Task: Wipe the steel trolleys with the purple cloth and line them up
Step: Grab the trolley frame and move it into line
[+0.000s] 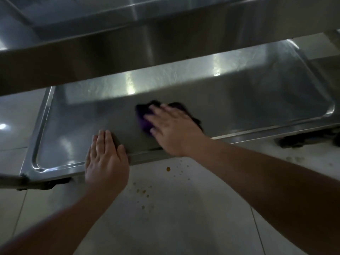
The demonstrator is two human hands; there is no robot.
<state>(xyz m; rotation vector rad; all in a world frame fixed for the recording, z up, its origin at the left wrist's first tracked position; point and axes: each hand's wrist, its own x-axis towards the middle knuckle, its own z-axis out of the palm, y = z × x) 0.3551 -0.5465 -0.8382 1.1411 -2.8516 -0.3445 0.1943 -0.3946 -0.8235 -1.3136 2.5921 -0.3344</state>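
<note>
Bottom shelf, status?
Right hand flat on purple cloth, mid-shelf. Left hand flat on shelf rim. Nothing in the way.

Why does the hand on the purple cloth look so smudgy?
Head view: the right hand pressing the purple cloth is motion-blurred; the left hand on the steel trolley's bottom shelf looks sharper; bright glare streaks the dim steel.

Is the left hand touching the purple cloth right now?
Apart. The head view shows the left hand flat on the shelf's front edge, with bare steel between it and the purple cloth.
</note>
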